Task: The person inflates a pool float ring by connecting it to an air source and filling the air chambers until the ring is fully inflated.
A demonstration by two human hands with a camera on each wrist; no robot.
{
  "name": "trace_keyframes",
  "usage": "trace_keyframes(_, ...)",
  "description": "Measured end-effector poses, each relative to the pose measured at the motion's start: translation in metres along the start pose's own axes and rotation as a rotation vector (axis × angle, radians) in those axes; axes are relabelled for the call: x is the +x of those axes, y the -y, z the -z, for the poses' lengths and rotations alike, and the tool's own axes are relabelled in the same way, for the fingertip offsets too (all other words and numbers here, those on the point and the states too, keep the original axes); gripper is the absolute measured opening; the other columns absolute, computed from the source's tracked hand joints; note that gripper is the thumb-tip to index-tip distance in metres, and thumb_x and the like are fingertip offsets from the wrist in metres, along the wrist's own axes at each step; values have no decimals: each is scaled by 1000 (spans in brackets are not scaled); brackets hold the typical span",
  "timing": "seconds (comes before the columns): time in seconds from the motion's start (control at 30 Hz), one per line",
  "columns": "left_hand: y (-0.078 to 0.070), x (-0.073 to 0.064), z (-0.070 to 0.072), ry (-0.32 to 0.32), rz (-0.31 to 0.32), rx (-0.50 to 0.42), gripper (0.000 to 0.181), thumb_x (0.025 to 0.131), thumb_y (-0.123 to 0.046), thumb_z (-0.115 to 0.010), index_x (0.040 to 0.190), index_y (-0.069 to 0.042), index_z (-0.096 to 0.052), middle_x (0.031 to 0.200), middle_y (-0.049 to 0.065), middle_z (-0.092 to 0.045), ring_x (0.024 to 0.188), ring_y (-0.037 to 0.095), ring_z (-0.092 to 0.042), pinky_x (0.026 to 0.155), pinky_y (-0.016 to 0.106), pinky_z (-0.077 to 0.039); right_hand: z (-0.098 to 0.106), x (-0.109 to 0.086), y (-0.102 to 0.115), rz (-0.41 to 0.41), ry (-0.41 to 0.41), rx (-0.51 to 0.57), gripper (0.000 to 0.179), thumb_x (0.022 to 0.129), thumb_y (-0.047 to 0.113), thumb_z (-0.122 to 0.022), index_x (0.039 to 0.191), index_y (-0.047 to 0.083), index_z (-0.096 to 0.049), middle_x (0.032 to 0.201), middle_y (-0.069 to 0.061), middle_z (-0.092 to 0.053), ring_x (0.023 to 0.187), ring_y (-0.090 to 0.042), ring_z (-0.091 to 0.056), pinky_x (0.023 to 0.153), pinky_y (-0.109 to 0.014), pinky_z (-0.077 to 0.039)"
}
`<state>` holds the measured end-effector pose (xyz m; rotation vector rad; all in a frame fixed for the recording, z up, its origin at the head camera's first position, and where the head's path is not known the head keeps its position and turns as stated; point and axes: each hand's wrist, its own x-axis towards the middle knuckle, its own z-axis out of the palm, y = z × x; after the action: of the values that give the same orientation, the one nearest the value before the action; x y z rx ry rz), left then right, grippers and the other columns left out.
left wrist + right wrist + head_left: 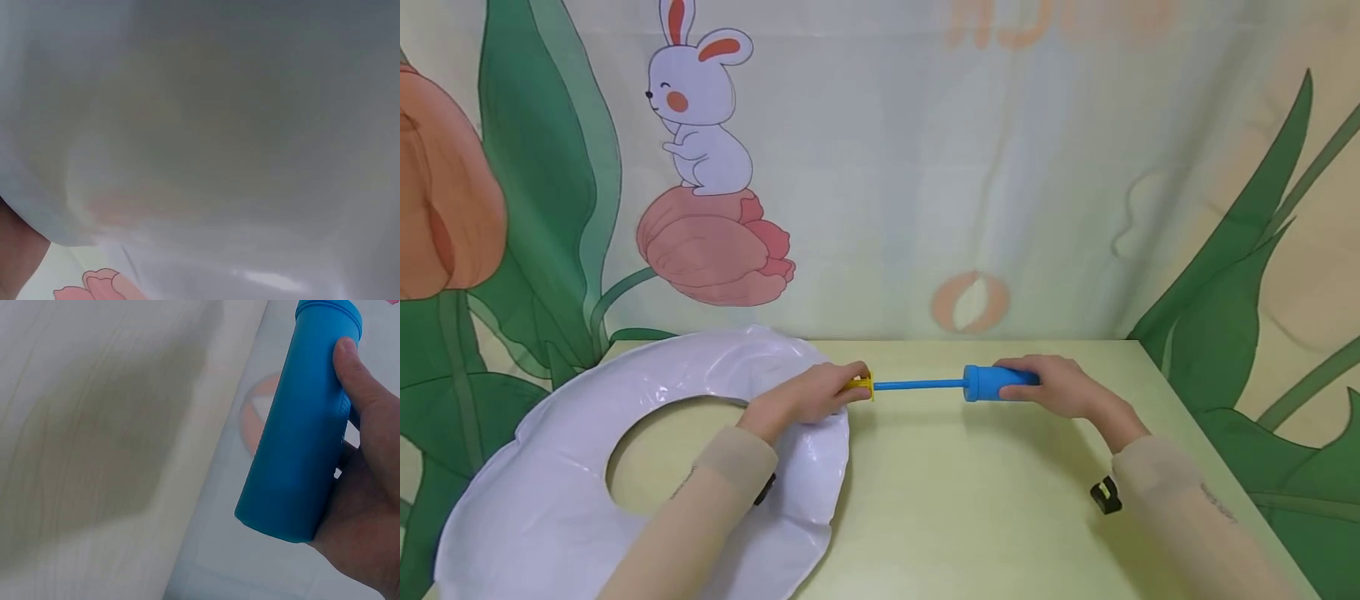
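Observation:
A blue hand pump (991, 383) is held level in the head view, its thin blue rod (919, 384) drawn out to the left. My right hand (1060, 385) grips the pump's barrel (300, 425), with the thumb along its side in the right wrist view. At the rod's other end, my left hand (823, 392) holds the yellow handle (867, 384). Beneath the left hand and forearm lies a white, wrinkled inflatable ring (568, 433). Its surface (200, 144) fills most of the left wrist view, where the left hand's fingers and the handle are hidden.
Everything is over a pale yellow table (955, 517). Behind its far edge hangs a printed curtain (880, 183) with a rabbit and tulips. The ring covers much of the table's left side. A small black piece (1106, 495) hangs by the right sleeve.

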<state>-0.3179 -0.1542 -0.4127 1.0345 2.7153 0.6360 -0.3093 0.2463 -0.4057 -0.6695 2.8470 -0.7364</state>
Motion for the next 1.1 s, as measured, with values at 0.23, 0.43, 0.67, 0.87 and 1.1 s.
trace_keyframes(0.23, -4, 6, -7, -16, -40, -15, 17, 107, -26, -58, 115, -12, -55, 77, -3, -52, 69, 13, -50, 72, 32, -43, -16, 6, 9, 54, -44, -35, 61, 98, 45, -68, 148, 12, -55, 135, -14, -63, 117, -36, -57, 97, -60, -37)
trace_keyframes(0.43, -15, 8, -11, -14, -41, -32, 17, 107, -23, -59, 115, -9, -55, 77, -1, -54, 67, 12, -50, 70, 29, -43, -30, 22, 42, 102, -39, -117, 58, 98, 46, -68, 147, 16, -57, 127, -8, -67, 115, -30, -60, 94, -58, -34)
trace_keyframes(0.67, -27, 9, -15, -12, -40, -50, 26, 106, -26, -59, 122, -6, -53, 82, 4, -59, 70, 15, -55, 71, 31, -47, -43, 33, 80, 96, -8, -159, 61, 97, 52, -66, 147, 18, -57, 130, -8, -66, 115, -29, -61, 91, -54, -36)
trace_keyframes(0.87, -15, 11, -14, 12, -29, -56, 26, 107, -29, -58, 125, -10, -54, 74, -2, -54, 65, 12, -52, 70, 31, -45, -37, 31, 71, 49, 18, -145, 61, 98, 51, -66, 148, 19, -56, 135, -7, -64, 120, -30, -58, 98, -58, -36)
trace_keyframes(1.1, -1, 0, 2, 12, -5, -58, 27, 106, -30, -59, 125, -12, -57, 82, 0, -61, 72, 15, -55, 77, 35, -46, -11, 15, 30, 32, 34, -3, 62, 98, 47, -69, 148, 14, -56, 139, -8, -61, 118, -31, -57, 97, -51, -47)
